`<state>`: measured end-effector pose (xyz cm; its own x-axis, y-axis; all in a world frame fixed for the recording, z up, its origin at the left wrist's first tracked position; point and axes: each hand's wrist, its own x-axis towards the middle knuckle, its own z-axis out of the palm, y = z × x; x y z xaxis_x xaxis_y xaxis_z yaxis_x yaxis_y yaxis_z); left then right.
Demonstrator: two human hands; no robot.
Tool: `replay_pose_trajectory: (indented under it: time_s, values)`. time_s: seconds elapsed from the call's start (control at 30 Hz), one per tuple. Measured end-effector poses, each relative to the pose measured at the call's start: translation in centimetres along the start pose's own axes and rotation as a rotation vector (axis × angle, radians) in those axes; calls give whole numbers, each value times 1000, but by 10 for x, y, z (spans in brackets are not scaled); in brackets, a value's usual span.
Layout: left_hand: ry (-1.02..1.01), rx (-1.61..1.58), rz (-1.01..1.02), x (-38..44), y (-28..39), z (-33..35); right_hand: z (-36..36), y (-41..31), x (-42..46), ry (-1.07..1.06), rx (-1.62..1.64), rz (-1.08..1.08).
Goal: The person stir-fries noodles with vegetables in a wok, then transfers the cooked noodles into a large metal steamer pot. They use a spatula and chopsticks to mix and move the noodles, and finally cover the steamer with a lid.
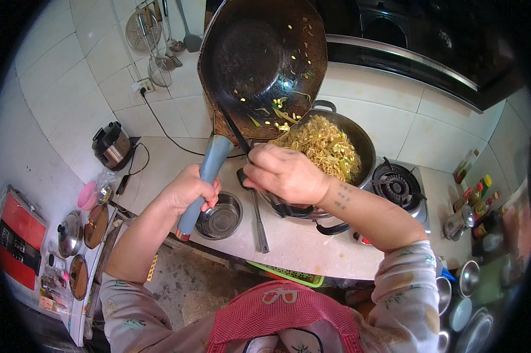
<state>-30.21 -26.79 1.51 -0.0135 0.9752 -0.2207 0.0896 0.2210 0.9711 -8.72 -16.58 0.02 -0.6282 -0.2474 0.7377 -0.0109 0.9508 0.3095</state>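
My left hand point(195, 192) is wrapped around the blue-grey handle point(212, 163) of a wok point(248, 57). The wok is raised and tipped, its inside facing me. Bits of noodle, greens and bean sprouts point(285, 115) stick near its lower edge. In my right hand point(285, 174) is a dark, slim utensil point(235, 125) reaching to the wok's lower wall; its kind is unclear. Beneath the wok's right side, a dark pot point(366, 145) with loop handles holds a heap of fried noodles point(325, 148). My right hand and forearm hide the pot's near part.
A steel bowl point(220, 216) and a long-handled ladle point(259, 220) rest on the counter point(301, 247). To the right are a gas burner point(397, 185) and sauce bottles point(475, 194). A small steel-and-black cooker point(112, 145) stands left. The range hood point(402, 53) overhangs the back.
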Motion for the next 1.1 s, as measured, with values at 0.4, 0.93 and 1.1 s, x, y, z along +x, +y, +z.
replay_pose_trajectory:
  time_s: [0.4, 0.93, 1.1]
  values:
    - [61, 110, 16, -8, -2, -1, 15, 33, -25, -160, -105, -2]
    - [110, 363, 120, -6, -21, -11, -80, 197, -108, 796, 926, 1033]
    - [169, 371, 122, -10, -29, -12, -84, 182, -99, 1018, 1111, 790]
